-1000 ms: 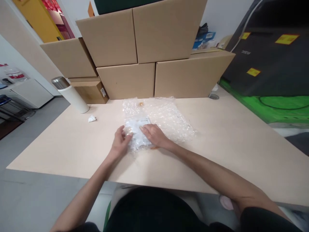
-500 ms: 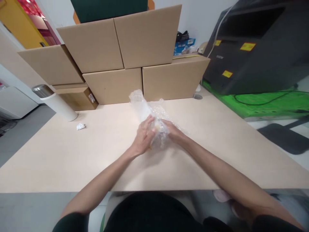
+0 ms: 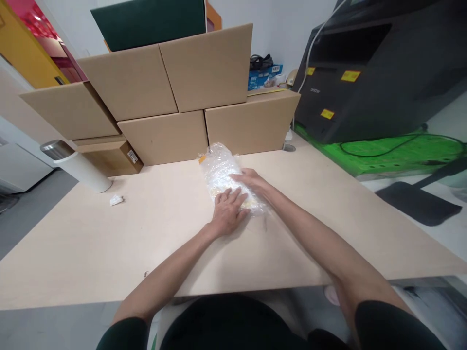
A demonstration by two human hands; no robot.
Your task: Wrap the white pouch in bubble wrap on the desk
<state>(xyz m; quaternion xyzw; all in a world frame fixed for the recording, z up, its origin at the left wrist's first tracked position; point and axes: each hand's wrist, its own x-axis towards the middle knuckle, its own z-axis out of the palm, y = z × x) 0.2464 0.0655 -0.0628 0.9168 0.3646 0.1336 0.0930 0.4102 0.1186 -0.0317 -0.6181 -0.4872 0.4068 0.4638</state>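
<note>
A bundle of clear bubble wrap (image 3: 223,170) lies on the light wooden table in front of me, with something yellowish showing faintly through it. Its contents are too blurred to name. My left hand (image 3: 229,209) rests on the near left part of the wrap, palm down and fingers spread. Along the right side, my right hand (image 3: 252,180) lies over the wrap with its fingers stretched across the top. A small orange patch (image 3: 202,159) shows at the wrap's far left corner.
Cardboard boxes (image 3: 162,138) are stacked along the table's back edge. A white tumbler (image 3: 82,170) and a crumpled white scrap (image 3: 116,200) stand and lie at the left. At the right, a large dark machine (image 3: 343,97) sits over a green base (image 3: 394,155).
The bubble wrap has gone from bunched between my hands to lying flatter and longer. Both hands have opened out on top of it. The camera view has shifted slightly.
</note>
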